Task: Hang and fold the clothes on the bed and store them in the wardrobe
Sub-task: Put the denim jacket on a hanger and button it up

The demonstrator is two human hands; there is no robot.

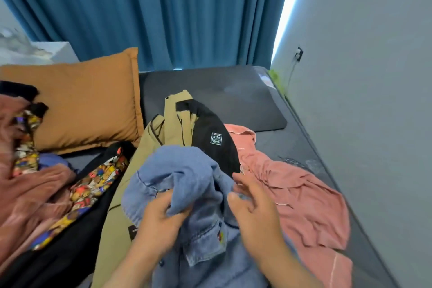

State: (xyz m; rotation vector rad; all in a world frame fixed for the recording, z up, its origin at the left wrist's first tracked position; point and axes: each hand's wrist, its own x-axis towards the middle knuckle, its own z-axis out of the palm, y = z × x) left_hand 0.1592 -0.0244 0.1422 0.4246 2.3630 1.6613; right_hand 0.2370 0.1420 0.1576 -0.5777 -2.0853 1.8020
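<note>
left hand point(161, 217) grip: curled round a bunch of denim shirt point(187, 170) | right hand point(254, 208) grip: fingers loosely curled at the cloth — pinch unclear | shirt on bed point(275, 145), long axis roughly 6–12 o'clock, bunched end at 12 | both hands at it

The denim shirt point(187, 184) in the near middle is washed blue denim, matt and slightly coarse. Under it, the tan jacket point(173, 128) is smooth woven cloth with a matt black panel and a sewn patch. On the right, the pink garment point(304, 194) is soft, crumpled cloth. At left, the maroon garment point(30, 194) looks plush and the printed garment point(98, 177) smooth. The orange pillow point(81, 100) and dark bed sheet point(292, 147) are matt cloth. The far curtain point(163, 7) is heavy teal fabric, and the right wall point(374, 77) is matt.
</note>
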